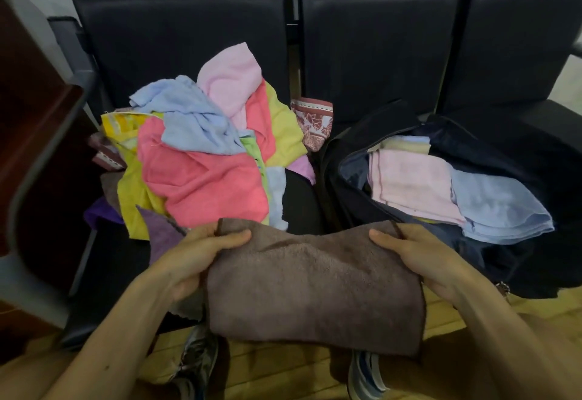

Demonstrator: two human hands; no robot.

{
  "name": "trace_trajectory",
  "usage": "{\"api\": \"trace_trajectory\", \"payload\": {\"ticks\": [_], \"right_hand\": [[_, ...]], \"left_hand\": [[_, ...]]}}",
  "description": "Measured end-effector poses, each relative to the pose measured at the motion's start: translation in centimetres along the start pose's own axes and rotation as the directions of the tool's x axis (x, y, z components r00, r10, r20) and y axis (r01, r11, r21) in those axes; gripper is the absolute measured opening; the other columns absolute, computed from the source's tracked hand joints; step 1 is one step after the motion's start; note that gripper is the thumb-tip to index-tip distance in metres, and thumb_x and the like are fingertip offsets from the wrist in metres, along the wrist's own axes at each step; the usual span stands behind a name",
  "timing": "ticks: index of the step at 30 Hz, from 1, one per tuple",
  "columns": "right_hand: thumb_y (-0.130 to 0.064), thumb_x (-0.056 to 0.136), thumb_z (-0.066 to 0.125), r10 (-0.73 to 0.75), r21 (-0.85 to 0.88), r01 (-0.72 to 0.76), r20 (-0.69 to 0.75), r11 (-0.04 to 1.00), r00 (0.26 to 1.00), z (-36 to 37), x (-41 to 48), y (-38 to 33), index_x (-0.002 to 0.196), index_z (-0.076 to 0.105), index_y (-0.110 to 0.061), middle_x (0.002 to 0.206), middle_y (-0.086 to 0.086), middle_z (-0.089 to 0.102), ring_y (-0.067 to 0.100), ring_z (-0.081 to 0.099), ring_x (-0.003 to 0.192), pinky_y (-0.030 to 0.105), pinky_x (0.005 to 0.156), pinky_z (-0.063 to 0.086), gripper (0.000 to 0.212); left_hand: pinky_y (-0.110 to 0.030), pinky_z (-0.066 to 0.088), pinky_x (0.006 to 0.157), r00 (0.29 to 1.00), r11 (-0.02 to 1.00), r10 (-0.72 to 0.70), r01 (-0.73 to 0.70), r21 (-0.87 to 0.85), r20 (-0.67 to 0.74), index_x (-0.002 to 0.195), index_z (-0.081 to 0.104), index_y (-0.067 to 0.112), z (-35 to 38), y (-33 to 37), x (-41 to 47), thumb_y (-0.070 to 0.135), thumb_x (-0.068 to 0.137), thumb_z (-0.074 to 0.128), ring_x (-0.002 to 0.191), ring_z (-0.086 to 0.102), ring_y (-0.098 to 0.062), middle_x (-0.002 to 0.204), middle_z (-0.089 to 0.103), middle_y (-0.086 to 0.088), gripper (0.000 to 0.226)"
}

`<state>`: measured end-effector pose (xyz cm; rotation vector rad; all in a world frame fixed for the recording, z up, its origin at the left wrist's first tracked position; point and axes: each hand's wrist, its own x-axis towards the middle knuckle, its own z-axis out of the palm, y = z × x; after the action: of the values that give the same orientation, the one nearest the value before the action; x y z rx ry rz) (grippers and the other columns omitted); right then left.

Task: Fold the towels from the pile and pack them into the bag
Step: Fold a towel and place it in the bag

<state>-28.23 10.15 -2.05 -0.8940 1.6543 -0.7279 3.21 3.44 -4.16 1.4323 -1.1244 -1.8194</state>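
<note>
Pinching top corners of the brown towel point(315, 286) with left hand point(201, 254) and right hand point(419, 258), hanging between them. Loose pile point(204, 163) beyond left, bag point(346, 198) beyond right. Could sag or flop open with one slack pinch, tbh.

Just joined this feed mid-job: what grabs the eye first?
The brown towel, front and centre, pinched by its top corners between the left hand and the right hand. Behind on the left lies the bright pile of unfolded towels; on the right the open dark bag holds a folded pink towel and a folded blue towel.
</note>
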Motion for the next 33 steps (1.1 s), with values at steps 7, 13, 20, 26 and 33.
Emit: {"api": "trace_trajectory", "payload": {"ticks": [7, 13, 20, 26, 33], "right_hand": [[-0.009, 0.071, 0.073, -0.312, 0.306, 0.319, -0.073, 0.897, 0.947, -1.9, -2.4, -1.6, 0.102, 0.07, -0.018, 0.092, -0.002, 0.077, 0.012, 0.074, 0.083, 0.024, 0.064, 0.059, 0.032], [-0.002, 0.085, 0.065, -0.37, 0.202, 0.385, -0.109, 0.901, 0.923, -2.4, -0.8, -0.9, 0.07, 0.073, -0.001, 0.087, -0.001, 0.076, 0.027, 0.07, 0.094, 0.024, 0.061, 0.057, 0.016], [0.0, 0.093, 0.057, -0.416, 0.199, 0.477, -0.283, 0.856, 0.864, -2.3, -0.3, -0.9, 0.105, 0.072, -0.031, 0.093, 0.001, 0.075, 0.018, 0.072, 0.085, 0.035, 0.064, 0.06, 0.037], [-0.014, 0.096, 0.06, -0.407, 0.082, 0.458, -0.344, 0.885, 0.846, -1.1, -0.7, -1.0, 0.094, 0.072, -0.02, 0.091, 0.003, 0.074, 0.022, 0.072, 0.084, 0.03, 0.057, 0.058, 0.013], [0.005, 0.089, 0.062, -0.525, -0.005, 0.541, -0.252, 0.841, 0.813, -1.7, -1.1, -1.2, 0.093, 0.072, -0.015, 0.086, -0.009, 0.073, 0.003, 0.068, 0.08, 0.017, 0.063, 0.054, 0.022]], "left_hand": [[-0.033, 0.059, 0.08, 0.913, 0.917, 0.39, -0.372, -0.145, 0.121, 0.118, 0.068, 0.003, -1.0, 2.4, -2.0, 0.021, 0.039, 0.1, 0.104, 0.071, -0.029, 0.116, 0.071, -0.018, 0.087], [-0.019, 0.053, 0.083, 0.692, 0.642, 0.72, -0.693, 0.329, 0.051, 0.078, 0.08, 0.038, -1.4, 2.6, -2.8, 0.007, 0.061, 0.066, 0.091, 0.072, -0.006, 0.091, 0.077, 0.013, 0.038], [-0.008, 0.049, 0.078, 0.628, 0.576, 0.773, -0.637, 0.513, -0.088, 0.099, 0.069, 0.032, -1.7, 1.6, -1.3, -0.019, 0.082, 0.063, 0.09, 0.066, 0.009, 0.094, 0.07, 0.033, 0.054], [-0.013, 0.042, 0.055, 0.666, 0.611, 0.741, -0.61, 0.504, -0.092, 0.074, 0.067, 0.003, -2.3, 1.4, -0.9, -0.012, 0.087, 0.064, 0.057, 0.049, 0.006, 0.065, 0.06, 0.002, 0.02], [-0.008, 0.049, 0.065, 0.693, 0.638, 0.719, -0.628, 0.445, -0.053, 0.082, 0.068, 0.021, -2.7, 1.5, -1.2, -0.023, 0.082, 0.062, 0.069, 0.063, 0.009, 0.071, 0.07, 0.026, 0.044]]}}
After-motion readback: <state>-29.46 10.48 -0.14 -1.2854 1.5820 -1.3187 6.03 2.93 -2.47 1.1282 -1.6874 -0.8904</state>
